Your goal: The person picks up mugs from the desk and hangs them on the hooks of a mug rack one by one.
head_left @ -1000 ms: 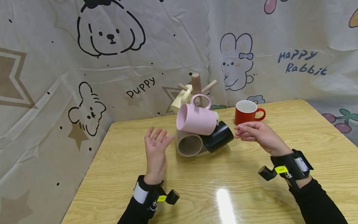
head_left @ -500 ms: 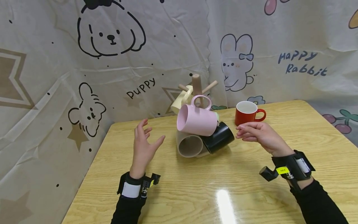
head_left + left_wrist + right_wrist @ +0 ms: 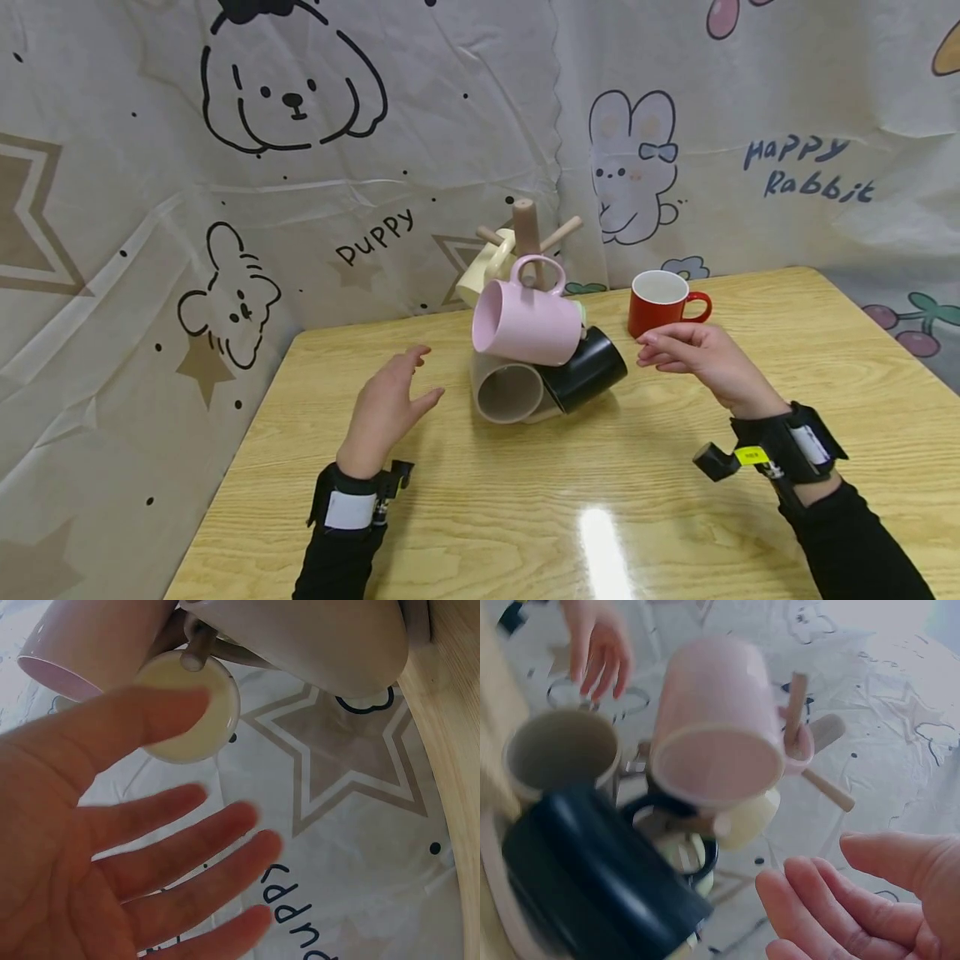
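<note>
A wooden mug tree carries several mugs. The pink mug hangs by its handle at the front, lying sideways, with the cream mug behind it. Below it are a greige mug, mouth toward me, and a tilted black mug. My left hand is to the left of the mugs, apart from them; the left wrist view shows its spread fingers holding nothing. My right hand, fingers loosely bent and holding nothing, hovers between the black mug and the red mug.
The red mug stands upright at the back right of the wooden table, its handle pointing right. A printed cloth with cartoon animals hangs right behind the table's back edge.
My left hand has moved left, away from the mugs, and has turned from palm showing to its back showing. My right hand has barely moved. The mugs stay in place.
</note>
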The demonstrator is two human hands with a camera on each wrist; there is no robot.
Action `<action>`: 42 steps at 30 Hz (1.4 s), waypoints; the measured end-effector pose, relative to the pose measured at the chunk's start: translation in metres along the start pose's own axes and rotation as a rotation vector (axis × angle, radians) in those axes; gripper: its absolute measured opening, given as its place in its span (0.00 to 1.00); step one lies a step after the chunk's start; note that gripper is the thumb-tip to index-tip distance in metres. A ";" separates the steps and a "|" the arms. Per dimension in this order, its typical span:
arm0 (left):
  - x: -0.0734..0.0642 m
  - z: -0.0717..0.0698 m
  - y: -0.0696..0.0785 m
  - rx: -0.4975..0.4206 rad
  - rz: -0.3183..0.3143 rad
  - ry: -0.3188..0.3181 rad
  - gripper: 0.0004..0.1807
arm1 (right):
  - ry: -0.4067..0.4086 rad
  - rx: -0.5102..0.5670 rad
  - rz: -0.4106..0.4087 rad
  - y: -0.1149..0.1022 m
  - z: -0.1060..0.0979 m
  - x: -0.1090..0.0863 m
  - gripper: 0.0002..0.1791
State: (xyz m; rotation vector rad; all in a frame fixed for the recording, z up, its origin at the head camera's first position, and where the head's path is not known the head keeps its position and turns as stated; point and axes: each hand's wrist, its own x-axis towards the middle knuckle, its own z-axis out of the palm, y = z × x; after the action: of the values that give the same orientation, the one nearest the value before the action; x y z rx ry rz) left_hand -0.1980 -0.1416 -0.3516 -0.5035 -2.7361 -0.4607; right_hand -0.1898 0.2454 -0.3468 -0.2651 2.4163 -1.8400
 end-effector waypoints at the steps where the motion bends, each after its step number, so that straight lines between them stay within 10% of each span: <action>1: 0.000 0.000 0.000 0.014 0.001 -0.028 0.31 | 0.017 -0.041 -0.002 0.000 0.000 0.000 0.22; 10: -0.003 0.003 -0.002 0.112 0.005 -0.261 0.28 | 0.123 -0.386 -0.023 0.006 0.005 0.002 0.22; 17: -0.004 0.002 -0.003 0.088 0.001 -0.292 0.28 | -0.018 -0.427 -0.056 0.007 0.007 0.007 0.18; 25: -0.004 0.001 -0.002 0.067 0.016 -0.322 0.28 | 0.053 -0.495 -0.080 -0.011 0.007 0.013 0.22; 35: -0.004 0.001 -0.002 0.054 0.015 -0.339 0.28 | 0.179 -0.452 -0.227 -0.076 -0.003 0.067 0.30; 42: -0.003 0.003 -0.001 0.061 0.011 -0.351 0.28 | 0.047 -0.477 -0.383 -0.084 -0.002 0.111 0.28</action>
State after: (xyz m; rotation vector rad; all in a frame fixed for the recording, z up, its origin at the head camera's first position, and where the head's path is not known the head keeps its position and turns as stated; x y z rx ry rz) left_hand -0.1965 -0.1427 -0.3559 -0.6363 -3.0683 -0.3085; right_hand -0.2921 0.2044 -0.2620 -0.7739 2.9755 -1.3503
